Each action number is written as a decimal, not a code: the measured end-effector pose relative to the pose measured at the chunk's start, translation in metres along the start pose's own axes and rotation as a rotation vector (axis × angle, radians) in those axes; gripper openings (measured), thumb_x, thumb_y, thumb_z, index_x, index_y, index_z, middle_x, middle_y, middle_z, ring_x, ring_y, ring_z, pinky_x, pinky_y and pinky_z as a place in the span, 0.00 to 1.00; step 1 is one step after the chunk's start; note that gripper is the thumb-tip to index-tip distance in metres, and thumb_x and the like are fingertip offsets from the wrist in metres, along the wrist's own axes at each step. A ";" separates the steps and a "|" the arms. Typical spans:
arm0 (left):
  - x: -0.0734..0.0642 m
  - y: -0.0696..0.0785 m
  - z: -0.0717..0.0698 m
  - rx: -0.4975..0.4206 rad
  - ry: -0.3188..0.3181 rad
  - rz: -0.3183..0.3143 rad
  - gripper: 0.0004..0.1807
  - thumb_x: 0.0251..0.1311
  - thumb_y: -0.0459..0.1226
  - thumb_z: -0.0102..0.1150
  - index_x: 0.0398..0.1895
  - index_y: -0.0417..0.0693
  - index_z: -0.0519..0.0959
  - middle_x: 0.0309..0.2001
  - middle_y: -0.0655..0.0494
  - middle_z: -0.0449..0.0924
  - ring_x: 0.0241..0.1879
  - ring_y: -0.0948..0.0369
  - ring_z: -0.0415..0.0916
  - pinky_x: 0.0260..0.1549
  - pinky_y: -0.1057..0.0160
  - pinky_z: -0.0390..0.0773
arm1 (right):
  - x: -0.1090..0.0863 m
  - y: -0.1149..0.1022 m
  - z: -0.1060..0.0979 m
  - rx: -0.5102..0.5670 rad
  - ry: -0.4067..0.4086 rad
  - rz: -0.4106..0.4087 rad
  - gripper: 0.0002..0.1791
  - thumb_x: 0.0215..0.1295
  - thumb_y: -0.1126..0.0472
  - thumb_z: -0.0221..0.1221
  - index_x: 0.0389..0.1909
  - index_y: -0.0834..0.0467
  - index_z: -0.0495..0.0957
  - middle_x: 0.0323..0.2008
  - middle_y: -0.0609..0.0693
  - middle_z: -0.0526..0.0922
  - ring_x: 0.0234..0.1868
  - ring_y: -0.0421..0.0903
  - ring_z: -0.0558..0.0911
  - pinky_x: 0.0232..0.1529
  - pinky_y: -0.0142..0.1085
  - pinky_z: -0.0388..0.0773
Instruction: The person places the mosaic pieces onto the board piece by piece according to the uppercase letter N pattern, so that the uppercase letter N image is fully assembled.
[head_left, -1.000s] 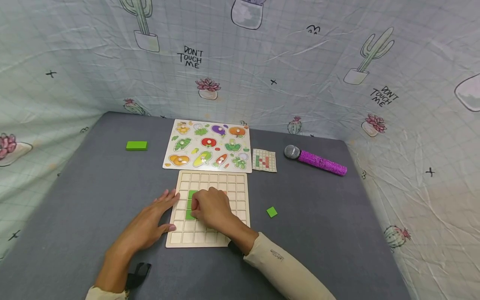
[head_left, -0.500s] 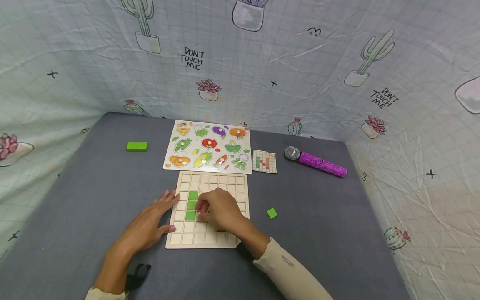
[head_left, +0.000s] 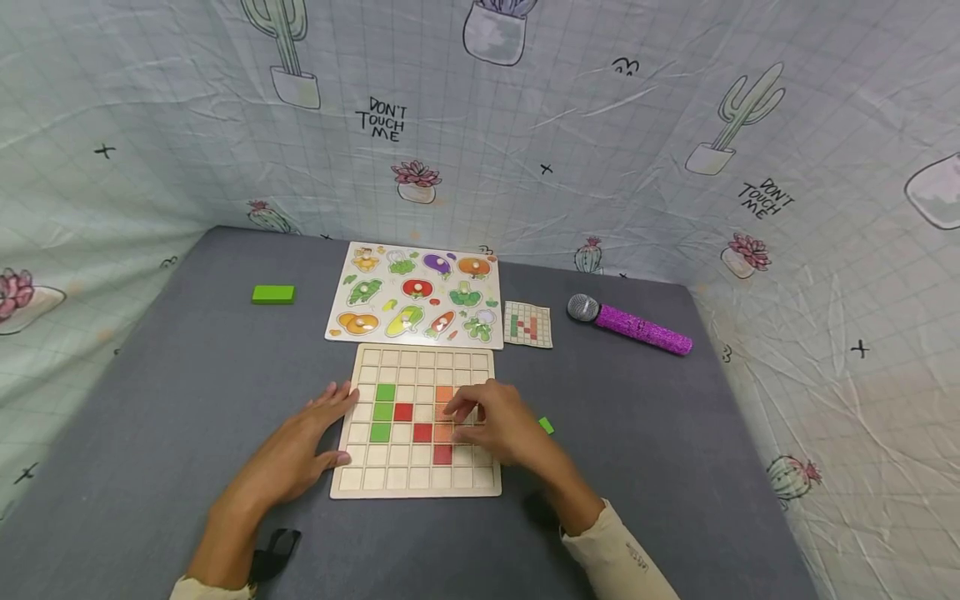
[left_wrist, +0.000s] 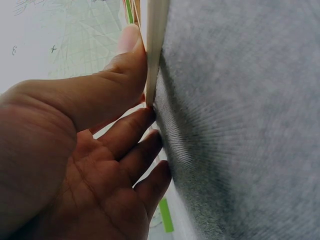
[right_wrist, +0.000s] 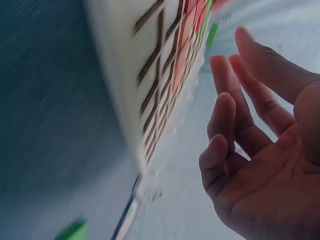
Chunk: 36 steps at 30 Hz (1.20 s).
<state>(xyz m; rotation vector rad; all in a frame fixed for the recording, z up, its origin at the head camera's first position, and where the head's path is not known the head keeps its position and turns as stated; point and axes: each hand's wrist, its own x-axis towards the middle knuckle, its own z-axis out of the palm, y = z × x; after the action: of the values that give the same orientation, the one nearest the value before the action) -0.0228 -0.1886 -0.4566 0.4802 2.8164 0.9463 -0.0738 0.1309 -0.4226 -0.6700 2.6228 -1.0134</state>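
Observation:
A wooden grid board (head_left: 375,477) lies on the table with coloured square tiles in it. Three green tiles (head_left: 383,412) form a column on the left. Red tiles (head_left: 422,432) step down diagonally to the right, and orange tiles (head_left: 444,394) stand in a column beside them. My left hand (head_left: 300,446) rests at the board's left edge, thumb and fingertips against it, fingers spread. Over the board's right side is my right hand (head_left: 502,421), fingers loosely bent, with nothing between thumb and fingers in the right wrist view. A loose green tile (head_left: 547,426) lies right of the board, partly hidden by that hand.
Behind the board lies a vegetable puzzle (head_left: 414,295). A small pattern card (head_left: 528,324) sits to its right, then a purple glittery microphone (head_left: 633,323). A green block (head_left: 273,294) lies at the back left. A printed cloth (head_left: 480,125) hangs behind the table.
My right hand has moved right, away from the green tiles, and its fingers have opened. The red and orange tiles have come into sight. My left hand has stayed in place.

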 end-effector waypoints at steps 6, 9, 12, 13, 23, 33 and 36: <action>-0.001 0.000 0.001 -0.002 -0.004 -0.006 0.49 0.56 0.33 0.78 0.82 0.41 0.64 0.83 0.41 0.59 0.83 0.37 0.54 0.76 0.29 0.59 | -0.021 0.024 -0.019 -0.013 0.036 0.007 0.16 0.56 0.65 0.79 0.45 0.54 0.89 0.36 0.48 0.89 0.34 0.47 0.79 0.35 0.31 0.75; -0.001 0.001 0.001 -0.003 -0.005 -0.010 0.49 0.56 0.33 0.78 0.82 0.41 0.64 0.83 0.41 0.59 0.83 0.37 0.54 0.76 0.29 0.59 | -0.032 0.036 -0.026 -0.024 0.046 0.013 0.17 0.55 0.65 0.79 0.45 0.54 0.89 0.37 0.48 0.89 0.37 0.48 0.80 0.39 0.34 0.78; -0.002 0.001 0.000 -0.003 -0.005 -0.013 0.49 0.56 0.33 0.78 0.82 0.42 0.64 0.83 0.41 0.58 0.83 0.37 0.53 0.76 0.29 0.59 | -0.042 0.049 -0.032 -0.036 0.052 0.019 0.18 0.54 0.64 0.80 0.46 0.53 0.89 0.39 0.46 0.89 0.40 0.48 0.82 0.42 0.39 0.82; -0.002 0.000 0.000 -0.003 -0.004 -0.013 0.49 0.56 0.33 0.78 0.82 0.42 0.64 0.83 0.41 0.58 0.83 0.37 0.53 0.76 0.29 0.59 | -0.045 0.054 -0.034 -0.040 0.056 0.019 0.18 0.54 0.64 0.80 0.46 0.53 0.89 0.40 0.46 0.89 0.41 0.47 0.82 0.43 0.40 0.82; -0.002 0.001 -0.001 -0.002 -0.008 -0.013 0.50 0.56 0.32 0.78 0.82 0.42 0.64 0.84 0.41 0.58 0.83 0.37 0.53 0.76 0.29 0.59 | -0.065 0.083 -0.046 -0.168 0.134 0.085 0.22 0.50 0.67 0.81 0.47 0.49 0.90 0.48 0.44 0.89 0.41 0.45 0.80 0.47 0.40 0.78; -0.001 0.001 -0.001 -0.002 -0.013 -0.010 0.49 0.57 0.32 0.77 0.82 0.42 0.64 0.84 0.42 0.57 0.83 0.37 0.53 0.76 0.30 0.59 | -0.061 0.085 -0.047 -0.240 0.112 0.071 0.20 0.50 0.68 0.81 0.44 0.50 0.91 0.41 0.42 0.88 0.38 0.41 0.78 0.47 0.41 0.75; -0.001 0.001 -0.001 0.000 -0.015 -0.012 0.50 0.57 0.32 0.78 0.82 0.42 0.63 0.84 0.41 0.57 0.83 0.37 0.53 0.76 0.30 0.60 | -0.059 0.085 -0.046 -0.242 0.111 0.058 0.17 0.49 0.68 0.81 0.40 0.51 0.91 0.35 0.42 0.86 0.35 0.40 0.78 0.42 0.38 0.74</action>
<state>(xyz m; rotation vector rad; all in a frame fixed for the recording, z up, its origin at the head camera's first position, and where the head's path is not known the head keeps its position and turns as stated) -0.0222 -0.1886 -0.4546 0.4674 2.8026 0.9370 -0.0680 0.2424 -0.4434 -0.6001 2.8741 -0.7437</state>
